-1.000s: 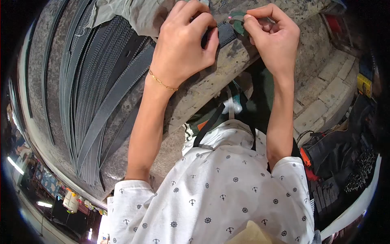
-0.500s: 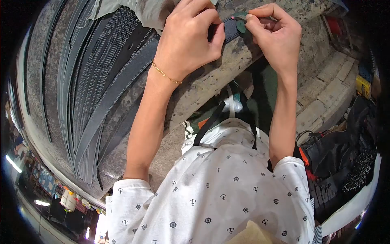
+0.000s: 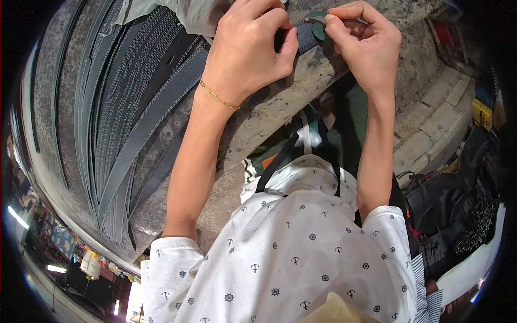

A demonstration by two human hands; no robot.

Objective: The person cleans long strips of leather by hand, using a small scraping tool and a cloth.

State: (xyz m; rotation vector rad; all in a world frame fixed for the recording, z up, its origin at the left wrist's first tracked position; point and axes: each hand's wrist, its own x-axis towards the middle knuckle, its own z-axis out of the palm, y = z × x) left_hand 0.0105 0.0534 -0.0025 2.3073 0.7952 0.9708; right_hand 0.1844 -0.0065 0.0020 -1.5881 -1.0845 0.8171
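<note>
A grey belt strap [image 3: 153, 119] with white stitching runs from the pile on the left up under my left hand [image 3: 253, 51]. That hand is closed, thumb and fingers bent around the strap near its far end. The strap's end [image 3: 306, 36] shows past my left thumb. My right hand [image 3: 371, 51] pinches a small dark green curved piece [image 3: 319, 31] between thumb and forefinger, right at the strap's end. Its exact kind I cannot tell.
Many stitched straps [image 3: 116, 107] lie bundled on the stained work surface [image 3: 258, 126]. A grey cloth [image 3: 188, 19] rests over their top ends. On the right are a yellow box [image 3: 482, 114] and a heap of black material [image 3: 447, 199]. A striped sleeve [image 3: 425, 288] shows at lower right.
Both hands stay nearly in place at the strap's end; the green piece has turned slightly. More of the striped sleeve shows at lower right.
</note>
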